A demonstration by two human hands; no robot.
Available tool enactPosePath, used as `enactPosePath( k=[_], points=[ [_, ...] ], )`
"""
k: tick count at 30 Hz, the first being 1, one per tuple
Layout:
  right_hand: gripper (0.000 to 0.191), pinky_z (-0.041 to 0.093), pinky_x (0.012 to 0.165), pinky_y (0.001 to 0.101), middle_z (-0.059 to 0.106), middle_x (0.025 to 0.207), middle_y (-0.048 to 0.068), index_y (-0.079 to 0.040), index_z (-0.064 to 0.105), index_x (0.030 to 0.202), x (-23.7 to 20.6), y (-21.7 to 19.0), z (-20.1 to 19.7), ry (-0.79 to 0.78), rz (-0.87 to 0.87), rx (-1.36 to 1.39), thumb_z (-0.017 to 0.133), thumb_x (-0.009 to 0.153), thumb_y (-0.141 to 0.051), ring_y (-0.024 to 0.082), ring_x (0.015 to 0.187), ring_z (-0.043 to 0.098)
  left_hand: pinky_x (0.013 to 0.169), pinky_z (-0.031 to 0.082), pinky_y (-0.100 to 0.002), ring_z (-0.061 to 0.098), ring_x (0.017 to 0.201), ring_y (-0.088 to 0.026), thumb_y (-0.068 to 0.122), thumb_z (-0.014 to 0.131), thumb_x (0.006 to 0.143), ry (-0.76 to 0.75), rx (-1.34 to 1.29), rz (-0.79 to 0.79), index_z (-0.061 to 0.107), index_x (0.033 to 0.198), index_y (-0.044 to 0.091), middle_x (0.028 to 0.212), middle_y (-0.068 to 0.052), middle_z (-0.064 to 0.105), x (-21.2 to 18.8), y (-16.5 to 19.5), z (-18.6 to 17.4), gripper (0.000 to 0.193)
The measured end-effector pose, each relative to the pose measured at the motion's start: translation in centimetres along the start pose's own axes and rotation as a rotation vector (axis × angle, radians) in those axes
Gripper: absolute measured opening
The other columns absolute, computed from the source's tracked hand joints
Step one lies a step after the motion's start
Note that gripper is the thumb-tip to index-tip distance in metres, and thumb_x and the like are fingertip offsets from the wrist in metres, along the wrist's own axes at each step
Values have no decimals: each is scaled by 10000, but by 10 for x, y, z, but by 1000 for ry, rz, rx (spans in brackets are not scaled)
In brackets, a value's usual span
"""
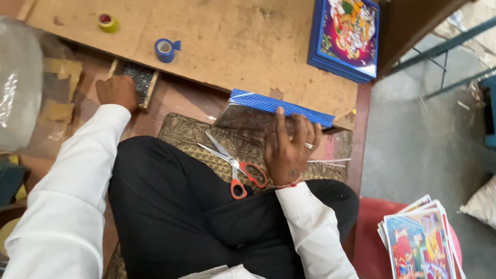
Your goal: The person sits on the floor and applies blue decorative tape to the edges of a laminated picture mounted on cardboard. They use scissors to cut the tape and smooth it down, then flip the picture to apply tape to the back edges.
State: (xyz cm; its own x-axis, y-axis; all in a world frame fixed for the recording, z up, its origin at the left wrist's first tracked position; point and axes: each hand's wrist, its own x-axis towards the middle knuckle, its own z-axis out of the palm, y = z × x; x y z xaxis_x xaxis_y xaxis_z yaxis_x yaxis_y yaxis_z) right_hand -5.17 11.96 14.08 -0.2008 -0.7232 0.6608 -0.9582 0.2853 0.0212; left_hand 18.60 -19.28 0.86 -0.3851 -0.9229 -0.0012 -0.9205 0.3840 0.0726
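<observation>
I sit cross-legged in black trousers and a white shirt. My right hand [288, 144] lies fingers spread on a glossy sheet or frame with a blue patterned edge [280, 106], pressing it against the edge of a brown board [219, 32]. My left hand [116, 91] is stretched out to the left, fingers closed over the end of a small dark wood-edged block [140, 80]. Orange-handled scissors [233, 167] rest open on the patterned mat [187, 132] just left of my right hand.
A blue tape roll [165, 49] and a yellow-green tape roll [107, 22] lie on the board. A blue framed picture [346, 33] leans at the far right. A stack of colourful prints [421, 250] rests on a red seat. A clear plastic roll [8, 81] stands at left.
</observation>
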Motion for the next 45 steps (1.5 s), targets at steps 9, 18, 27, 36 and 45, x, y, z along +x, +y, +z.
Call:
enactPosePath(
  k=[9,18,27,36,45],
  points=[
    [574,435,1147,479,584,1396,217,24,590,1396,0,-1,6,10,56,204,808,899,-162,408,1357,537,834,510,-443,748,879,-331,204,721,853,6,46,42,801,860,124,931,-182,779,-7,-3,-17,114],
    [256,510,1068,453,636,1320,213,20,706,1052,10,1,5,42,73,301,808,851,-102,413,1290,585,858,546,-496,696,921,-423,20,694,835,277,-550,-33,779,944,66,1004,-229,737,-14,-17,-17,146],
    [308,518,1044,453,657,1285,206,35,701,1101,22,2,9,93,95,350,800,825,-58,400,1249,607,684,578,-411,736,766,-264,-52,593,976,396,-841,-150,672,985,-14,866,-183,722,-13,-10,-25,88],
    [254,529,1022,459,683,1221,171,-14,703,1062,23,10,18,143,127,408,785,823,-42,395,1189,642,722,662,-353,785,827,-232,-20,667,953,-71,-1725,270,645,1067,-22,931,-145,753,-86,114,-88,116],
    [298,525,1070,439,708,1247,156,-26,704,1070,4,17,-9,91,102,549,685,780,40,366,1247,654,741,633,-311,743,790,-179,19,623,985,-260,-2041,213,674,1066,-33,938,-125,757,-139,243,-64,109]
  ],
)
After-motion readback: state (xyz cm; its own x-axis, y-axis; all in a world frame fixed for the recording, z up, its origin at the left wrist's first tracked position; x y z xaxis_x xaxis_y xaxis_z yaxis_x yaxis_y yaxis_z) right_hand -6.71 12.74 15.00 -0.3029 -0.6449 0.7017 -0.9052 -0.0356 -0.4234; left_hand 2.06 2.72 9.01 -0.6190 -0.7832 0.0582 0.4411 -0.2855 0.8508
